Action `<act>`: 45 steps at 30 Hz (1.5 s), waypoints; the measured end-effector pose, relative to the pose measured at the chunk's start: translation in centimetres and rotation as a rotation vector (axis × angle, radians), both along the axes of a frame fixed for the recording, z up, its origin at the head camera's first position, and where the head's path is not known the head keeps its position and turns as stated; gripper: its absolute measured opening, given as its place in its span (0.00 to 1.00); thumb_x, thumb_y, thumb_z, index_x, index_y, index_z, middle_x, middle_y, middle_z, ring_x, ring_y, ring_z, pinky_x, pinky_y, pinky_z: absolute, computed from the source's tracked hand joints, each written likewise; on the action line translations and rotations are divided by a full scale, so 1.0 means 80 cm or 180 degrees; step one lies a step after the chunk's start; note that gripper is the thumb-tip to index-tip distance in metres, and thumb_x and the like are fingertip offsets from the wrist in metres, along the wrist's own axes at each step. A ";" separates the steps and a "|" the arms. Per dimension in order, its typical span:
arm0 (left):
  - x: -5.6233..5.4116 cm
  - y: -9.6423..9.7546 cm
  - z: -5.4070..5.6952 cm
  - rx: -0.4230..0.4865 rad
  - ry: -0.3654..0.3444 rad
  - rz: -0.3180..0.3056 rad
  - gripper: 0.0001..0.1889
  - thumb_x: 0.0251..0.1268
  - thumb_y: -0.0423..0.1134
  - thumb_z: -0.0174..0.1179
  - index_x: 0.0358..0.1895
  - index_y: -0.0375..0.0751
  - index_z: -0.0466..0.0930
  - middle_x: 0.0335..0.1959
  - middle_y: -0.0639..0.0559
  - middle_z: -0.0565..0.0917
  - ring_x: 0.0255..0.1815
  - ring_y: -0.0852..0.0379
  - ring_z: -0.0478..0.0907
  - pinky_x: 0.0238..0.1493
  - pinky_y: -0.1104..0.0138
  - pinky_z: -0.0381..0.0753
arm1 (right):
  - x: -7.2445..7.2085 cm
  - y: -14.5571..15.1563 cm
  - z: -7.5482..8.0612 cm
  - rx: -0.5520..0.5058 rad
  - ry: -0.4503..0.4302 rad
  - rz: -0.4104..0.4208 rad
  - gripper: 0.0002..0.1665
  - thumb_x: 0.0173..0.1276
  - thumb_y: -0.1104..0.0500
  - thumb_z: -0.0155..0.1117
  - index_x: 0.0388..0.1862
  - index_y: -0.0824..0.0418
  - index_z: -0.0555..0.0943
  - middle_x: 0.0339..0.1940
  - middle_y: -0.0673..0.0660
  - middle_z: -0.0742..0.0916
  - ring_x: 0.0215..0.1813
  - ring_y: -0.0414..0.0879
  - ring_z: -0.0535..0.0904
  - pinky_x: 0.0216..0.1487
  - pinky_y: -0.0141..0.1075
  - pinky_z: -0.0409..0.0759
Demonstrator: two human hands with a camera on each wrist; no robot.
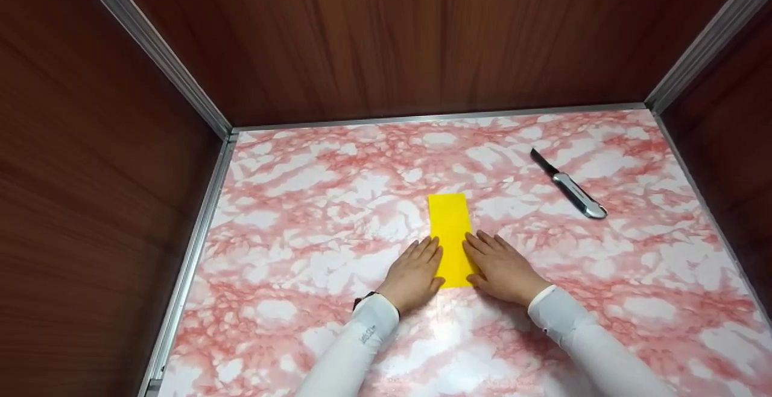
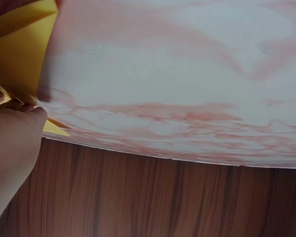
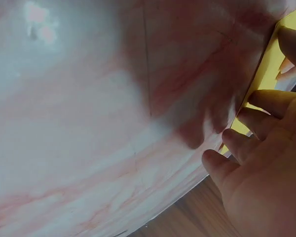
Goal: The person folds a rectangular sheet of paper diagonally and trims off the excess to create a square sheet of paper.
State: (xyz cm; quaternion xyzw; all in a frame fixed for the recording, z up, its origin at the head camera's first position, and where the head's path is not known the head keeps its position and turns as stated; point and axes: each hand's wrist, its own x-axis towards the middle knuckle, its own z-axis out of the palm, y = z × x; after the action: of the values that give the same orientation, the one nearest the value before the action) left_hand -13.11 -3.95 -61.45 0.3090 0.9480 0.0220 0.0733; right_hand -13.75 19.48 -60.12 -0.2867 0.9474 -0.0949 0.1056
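Observation:
A narrow strip of yellow paper (image 1: 450,216) lies lengthwise between my two hands in the head view. My left hand (image 1: 414,271) rests on its left edge, fingers together and extended, thumb at the near corner. Along the opposite edge my right hand (image 1: 502,267) presses with spread, straight fingers. From the right wrist, the fingertips (image 3: 259,101) meet the paper's edge (image 3: 266,74). The left wrist view has a creased yellow flap (image 2: 19,49) near the left hand (image 2: 12,148), whose fingers are partly hidden.
A utility knife (image 1: 570,186) with its dark blade out lies at the back right. The red-and-white marbled tabletop (image 1: 289,252) is bordered by metal rails (image 1: 193,252) and dark wood-grain panels (image 1: 386,41) on the back and both sides.

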 end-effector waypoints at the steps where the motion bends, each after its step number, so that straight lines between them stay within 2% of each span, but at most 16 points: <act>1: 0.000 0.000 0.000 -0.0016 0.0012 -0.0011 0.35 0.74 0.58 0.46 0.76 0.41 0.57 0.78 0.47 0.52 0.78 0.52 0.44 0.74 0.58 0.43 | 0.000 0.000 -0.001 -0.0014 -0.0003 -0.0003 0.44 0.69 0.43 0.60 0.75 0.63 0.61 0.77 0.59 0.61 0.77 0.57 0.52 0.72 0.55 0.47; 12: -0.002 0.001 0.003 -0.0078 0.0027 -0.0055 0.35 0.74 0.57 0.46 0.75 0.40 0.57 0.77 0.47 0.54 0.77 0.51 0.46 0.74 0.58 0.43 | -0.003 0.006 -0.001 -0.0249 -0.0103 -0.0095 0.43 0.70 0.42 0.59 0.76 0.63 0.60 0.77 0.59 0.61 0.77 0.56 0.51 0.73 0.53 0.48; 16: -0.001 0.001 0.005 -0.0108 0.0043 -0.0075 0.35 0.74 0.57 0.46 0.75 0.40 0.57 0.77 0.46 0.54 0.77 0.51 0.46 0.74 0.58 0.44 | -0.014 0.023 0.001 -0.0408 0.0037 -0.0207 0.42 0.71 0.44 0.58 0.75 0.65 0.61 0.76 0.62 0.62 0.76 0.58 0.53 0.72 0.54 0.49; 20: -0.001 0.002 0.005 -0.0108 0.0056 -0.0066 0.35 0.74 0.57 0.46 0.75 0.39 0.57 0.77 0.46 0.54 0.77 0.51 0.47 0.74 0.58 0.44 | -0.033 0.052 0.006 -0.0451 0.0141 -0.0419 0.42 0.72 0.46 0.57 0.75 0.67 0.60 0.76 0.66 0.62 0.76 0.62 0.52 0.72 0.55 0.48; 24: -0.001 0.001 0.005 -0.0086 0.0043 -0.0064 0.35 0.74 0.56 0.46 0.75 0.39 0.57 0.77 0.46 0.54 0.77 0.51 0.47 0.74 0.58 0.45 | -0.051 0.087 0.009 -0.0460 0.0167 -0.0750 0.42 0.73 0.46 0.56 0.75 0.70 0.58 0.75 0.68 0.60 0.76 0.64 0.50 0.72 0.56 0.46; 31: 0.000 0.002 0.006 -0.0108 -0.0017 -0.0039 0.35 0.74 0.56 0.45 0.76 0.40 0.55 0.78 0.47 0.52 0.77 0.52 0.45 0.74 0.58 0.43 | -0.071 0.136 0.009 -0.0464 0.0349 -0.1136 0.42 0.76 0.47 0.50 0.74 0.75 0.55 0.74 0.74 0.58 0.75 0.69 0.47 0.71 0.59 0.44; 37: 0.000 0.002 0.005 -0.0119 -0.0006 -0.0053 0.35 0.74 0.56 0.46 0.76 0.40 0.56 0.77 0.46 0.53 0.77 0.51 0.46 0.74 0.57 0.44 | -0.088 0.166 0.009 -0.0439 0.0242 -0.1446 0.47 0.77 0.41 0.44 0.75 0.76 0.46 0.75 0.76 0.50 0.75 0.71 0.40 0.70 0.61 0.40; 41: 0.000 0.001 0.005 -0.0112 -0.0042 -0.0047 0.35 0.74 0.57 0.45 0.76 0.40 0.55 0.77 0.47 0.53 0.77 0.52 0.45 0.74 0.57 0.44 | -0.094 0.180 0.010 -0.0353 -0.0020 -0.1614 0.52 0.76 0.36 0.39 0.75 0.76 0.40 0.75 0.76 0.44 0.75 0.71 0.36 0.69 0.64 0.38; 45: -0.001 0.001 0.005 -0.0118 -0.0025 -0.0049 0.35 0.74 0.57 0.45 0.76 0.41 0.55 0.78 0.47 0.53 0.77 0.52 0.45 0.74 0.58 0.43 | -0.095 0.185 0.010 -0.0345 -0.0233 -0.1657 0.54 0.76 0.34 0.36 0.75 0.77 0.38 0.74 0.78 0.43 0.74 0.73 0.35 0.69 0.64 0.37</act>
State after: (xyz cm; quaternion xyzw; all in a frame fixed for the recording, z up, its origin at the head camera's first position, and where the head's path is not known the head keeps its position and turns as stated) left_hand -13.17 -3.87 -61.08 0.3147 0.9455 0.0052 0.0829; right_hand -21.36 34.27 -59.36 -0.0351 0.9784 -0.1797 0.0964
